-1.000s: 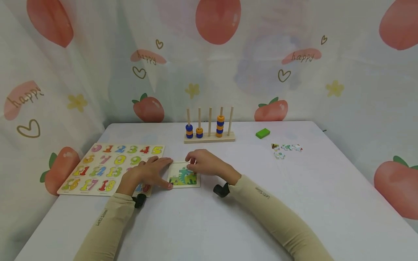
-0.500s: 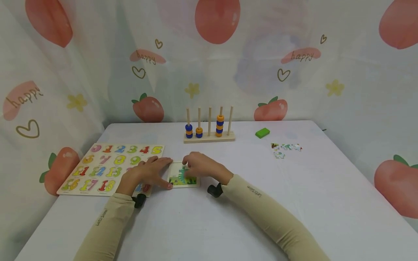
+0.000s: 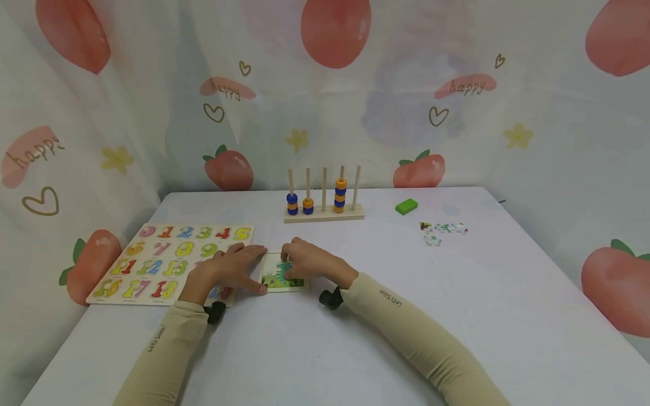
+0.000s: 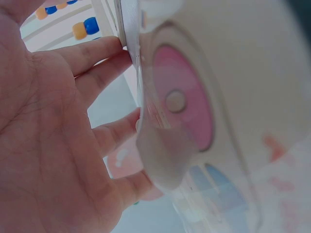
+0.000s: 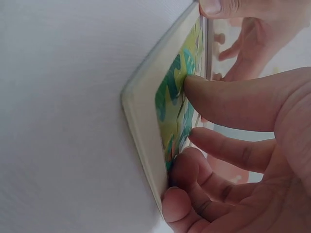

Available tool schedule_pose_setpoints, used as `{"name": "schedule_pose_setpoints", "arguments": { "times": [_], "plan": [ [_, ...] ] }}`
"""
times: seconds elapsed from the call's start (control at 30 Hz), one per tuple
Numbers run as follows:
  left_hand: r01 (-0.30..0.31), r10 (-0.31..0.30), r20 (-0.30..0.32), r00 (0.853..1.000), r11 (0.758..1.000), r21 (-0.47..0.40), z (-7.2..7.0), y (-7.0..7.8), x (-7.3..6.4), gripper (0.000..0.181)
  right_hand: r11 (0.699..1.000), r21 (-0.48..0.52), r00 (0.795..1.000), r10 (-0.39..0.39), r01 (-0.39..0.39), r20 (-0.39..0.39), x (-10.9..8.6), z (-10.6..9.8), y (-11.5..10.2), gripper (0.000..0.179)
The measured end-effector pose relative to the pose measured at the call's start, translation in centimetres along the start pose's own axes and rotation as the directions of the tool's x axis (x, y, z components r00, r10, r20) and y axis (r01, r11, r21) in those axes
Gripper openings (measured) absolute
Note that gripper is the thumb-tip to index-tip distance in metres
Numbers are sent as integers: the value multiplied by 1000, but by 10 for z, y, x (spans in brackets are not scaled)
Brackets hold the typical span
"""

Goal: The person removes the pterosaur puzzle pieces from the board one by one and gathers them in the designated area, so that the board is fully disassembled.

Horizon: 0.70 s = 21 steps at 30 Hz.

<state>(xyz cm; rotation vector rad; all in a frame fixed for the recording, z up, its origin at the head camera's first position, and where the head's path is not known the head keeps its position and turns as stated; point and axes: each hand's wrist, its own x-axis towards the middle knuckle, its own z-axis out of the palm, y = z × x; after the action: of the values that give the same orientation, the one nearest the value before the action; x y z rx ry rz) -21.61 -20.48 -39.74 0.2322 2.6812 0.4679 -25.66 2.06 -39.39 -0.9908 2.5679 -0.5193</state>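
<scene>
A small framed dinosaur puzzle lies flat at mid-table. My left hand spreads along its left edge, thumb at the near corner and index finger at the far one. Over the puzzle's right side is my right hand, its fingers bent. In the right wrist view, the right thumb presses on the picture while the fingertips rest along the pale frame and the picture's side. No loose piece shows between them. The left wrist view has the left palm with fingers reaching past the number board.
A wooden number board lies at left, partly under the left hand. Behind the puzzle stands a peg rack with blue and orange beads. A green block and several loose puzzle pieces lie back right.
My right hand has shifted slightly left and toward me over the puzzle, lowering onto its picture. The left hand holds its place at the puzzle's left edge.
</scene>
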Motion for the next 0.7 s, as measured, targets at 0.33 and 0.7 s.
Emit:
{"name": "schedule_pose_setpoints", "arguments": {
  "times": [0.33,0.7],
  "plan": [
    [-19,19,11,1000,1000,10,-6,6,-7,107,998,53,999,-12,14,-41,-3,2,-1,37],
    [-12,12,-13,1000,1000,-7,1,-4,2,108,991,78,990,-101,109,-100,-2,6,5,37]
  ]
}}
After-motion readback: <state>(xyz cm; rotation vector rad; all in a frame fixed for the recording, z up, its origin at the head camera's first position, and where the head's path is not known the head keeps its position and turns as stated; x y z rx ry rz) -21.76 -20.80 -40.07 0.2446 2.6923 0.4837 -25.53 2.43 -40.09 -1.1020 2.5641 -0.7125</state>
